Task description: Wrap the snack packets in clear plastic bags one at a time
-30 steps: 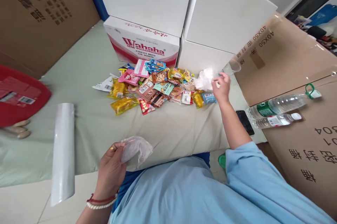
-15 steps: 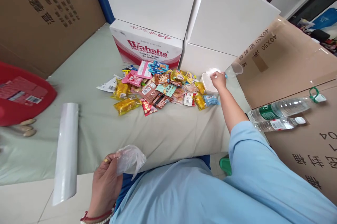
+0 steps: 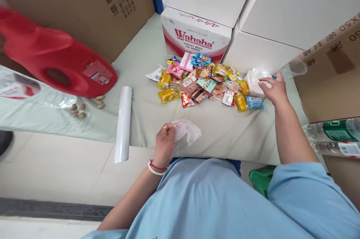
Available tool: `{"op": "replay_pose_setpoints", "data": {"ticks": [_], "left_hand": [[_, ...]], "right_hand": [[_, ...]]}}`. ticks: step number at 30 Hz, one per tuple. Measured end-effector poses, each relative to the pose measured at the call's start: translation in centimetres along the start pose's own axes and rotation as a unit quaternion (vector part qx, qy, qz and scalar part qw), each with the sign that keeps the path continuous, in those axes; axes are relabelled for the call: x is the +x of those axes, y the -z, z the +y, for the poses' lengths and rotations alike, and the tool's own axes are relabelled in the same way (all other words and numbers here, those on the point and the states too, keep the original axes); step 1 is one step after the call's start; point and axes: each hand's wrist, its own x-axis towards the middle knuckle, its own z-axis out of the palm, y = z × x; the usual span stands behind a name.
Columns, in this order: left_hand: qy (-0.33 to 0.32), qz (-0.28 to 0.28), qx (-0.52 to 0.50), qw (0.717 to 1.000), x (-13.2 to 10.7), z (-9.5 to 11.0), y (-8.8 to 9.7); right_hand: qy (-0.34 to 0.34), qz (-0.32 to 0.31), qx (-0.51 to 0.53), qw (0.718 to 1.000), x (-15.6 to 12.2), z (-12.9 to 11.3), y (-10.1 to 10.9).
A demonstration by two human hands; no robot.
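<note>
Settling crumpled plastic at the white tub

A second ago, crumpled clear plastic [image 3: 261, 72] bunched beside the right hand [image 3: 277, 92] and hid most of the white tub [image 3: 254, 88]; now the plastic lies over the tub's far part, and its near wall shows. That appears to mean the loose plastic has been put back at the tub, apart from the piece on the left. The view has swung too, bringing more of the red jug [image 3: 70, 70] in at the left.

The left hand [image 3: 165, 139] has stayed over the near edge of the tabletop [image 3: 222, 128], finger and thumb pinching a thin translucent bag [image 3: 188, 131]. This bag looks soft, cloudy and creased, its free end drooping to the right.

The right hand is at the tub's right side, fingers loosely curled; at this distance I cannot tell whether they grip the plastic or merely rest there. A bit of blue shows behind them, too small to identify.

The tub is pale and smooth-walled, right of the heap of wrapped snacks [image 3: 206, 84] and near a clear cup [image 3: 298, 67]. A shiny white roll [image 3: 123, 124] lies farther left, overhanging the near edge.
</note>
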Motion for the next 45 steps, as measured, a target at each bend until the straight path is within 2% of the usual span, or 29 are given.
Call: {"op": "replay_pose_setpoints", "data": {"ticks": [1,2,4,6,8,10,11,13,15,16,17,19,21,23,25,28,30,32,34,35,37,39,40,42,45], "left_hand": [[-0.004,-0.004,0.007,1.0,0.1,-0.2,-0.3],[-0.009,-0.007,0.013,1.0,0.2,-0.4,-0.6],[-0.018,-0.016,0.02,1.0,0.3,-0.7,-1.2],[-0.021,-0.031,0.023,0.999,0.2,-0.8,-1.7],[-0.019,-0.047,0.021,0.998,0.1,-0.6,-1.9],[-0.004,-0.07,0.005,0.998,0.1,-0.4,-2.0],[0.008,-0.084,-0.007,0.996,0.1,-0.3,-1.9],[0.028,-0.103,-0.027,0.994,0.2,-0.3,-1.8],[0.02,-0.087,-0.022,0.996,0.2,-0.5,-2.0],[0.003,-0.07,-0.004,0.998,0.0,-0.7,-2.2],[-0.021,-0.053,0.02,0.998,-0.3,-0.8,-2.5],[-0.076,-0.044,0.071,0.994,-1.1,-1.1,-3.4],[-0.12,-0.084,0.109,0.983,-2.1,-1.3,-4.2],[-0.144,-0.124,0.127,0.974,-2.9,-1.5,-4.8],[-0.134,-0.118,0.103,0.979,-3.0,-1.7,-4.8],[-0.068,-0.058,0.015,0.996,-2.1,-2.0,-4.2],[-0.026,-0.046,-0.01,0.999,-1.4,-2.1,-3.8],[-0.003,-0.06,-0.007,0.998,-1.1,-2.1,-3.6],[0.001,-0.082,0.007,0.997,-1.0,-2.0,-3.7],[-0.005,-0.091,0.026,0.996,-0.9,-1.9,-4.0],[-0.029,-0.107,0.091,0.99,-0.8,-1.7,-4.5],[-0.052,-0.125,0.168,0.976,-0.4,-1.6,-5.0],[-0.059,-0.126,0.194,0.971,-0.1,-1.6,-5.1],[-0.056,-0.107,0.205,0.971,0.4,-1.6,-5.1],[-0.04,-0.075,0.183,0.979,0.7,-1.7,-4.8]], "right_hand": [[-0.004,0.037,0.082,0.996,-2.1,-1.7,-0.1],[0.019,0.013,0.18,0.983,-4.7,-3.9,-0.5],[0.075,-0.068,0.249,0.963,-10.5,-8.8,-2.0],[0.056,-0.205,0.382,0.899,-15.6,-13.3,-4.0],[0.019,-0.306,0.456,0.835,-18.5,-15.9,-5.6],[-0.032,-0.339,0.503,0.794,-18.8,-15.8,-6.3],[-0.057,-0.323,0.518,0.79,-18.4,-15.1,-6.3],[-0.098,-0.239,0.519,0.815,-17.0,-13.2,-5.6],[-0.119,-0.162,0.493,0.846,-16.3,-12.0,-4.6],[-0.125,-0.162,0.486,0.85,-16.4,-12.0,-4.2],[-0.13,-0.193,0.488,0.841,-16.8,-12.5,-3.9],[-0.142,-0.297,0.519,0.789,-18.3,-14.4,-3.7],[-0.156,-0.36,0.557,0.732,-19.8,-16.6,-4.3],[-0.174,-0.351,0.595,0.701,-20.7,-18.2,-5.3],[-0.187,-0.324,0.622,0.687,-20.9,-18.7,-6.4],[-0.195,-0.299,0.635,0.685,-20.6,-17.7,-7.6],[-0.185,-0.284,0.621,0.706,-20.5,-16.7,-7.8],[-0.147,-0.262,0.575,0.761,-20.4,-15.7,-7.6],[-0.079,-0.234,0.5,0.83,-20.4,-15.1,-7.1],[-0.038,-0.226,0.463,0.856,-20.4,-15.0,-6.8],[0.036,-0.23,0.415,0.879,-20.4,-14.8,-6.2],[0.07,-0.243,0.404,0.879,-20.6,-14.7,-6.0],[0.062,-0.243,0.411,0.877,-20.8,-14.6,-6.0],[0.0,-0.235,0.443,0.865,-21.2,-14.1,-6.1],[-0.111,-0.257,0.496,0.822,-21.9,-13.1,-6.4]]}}
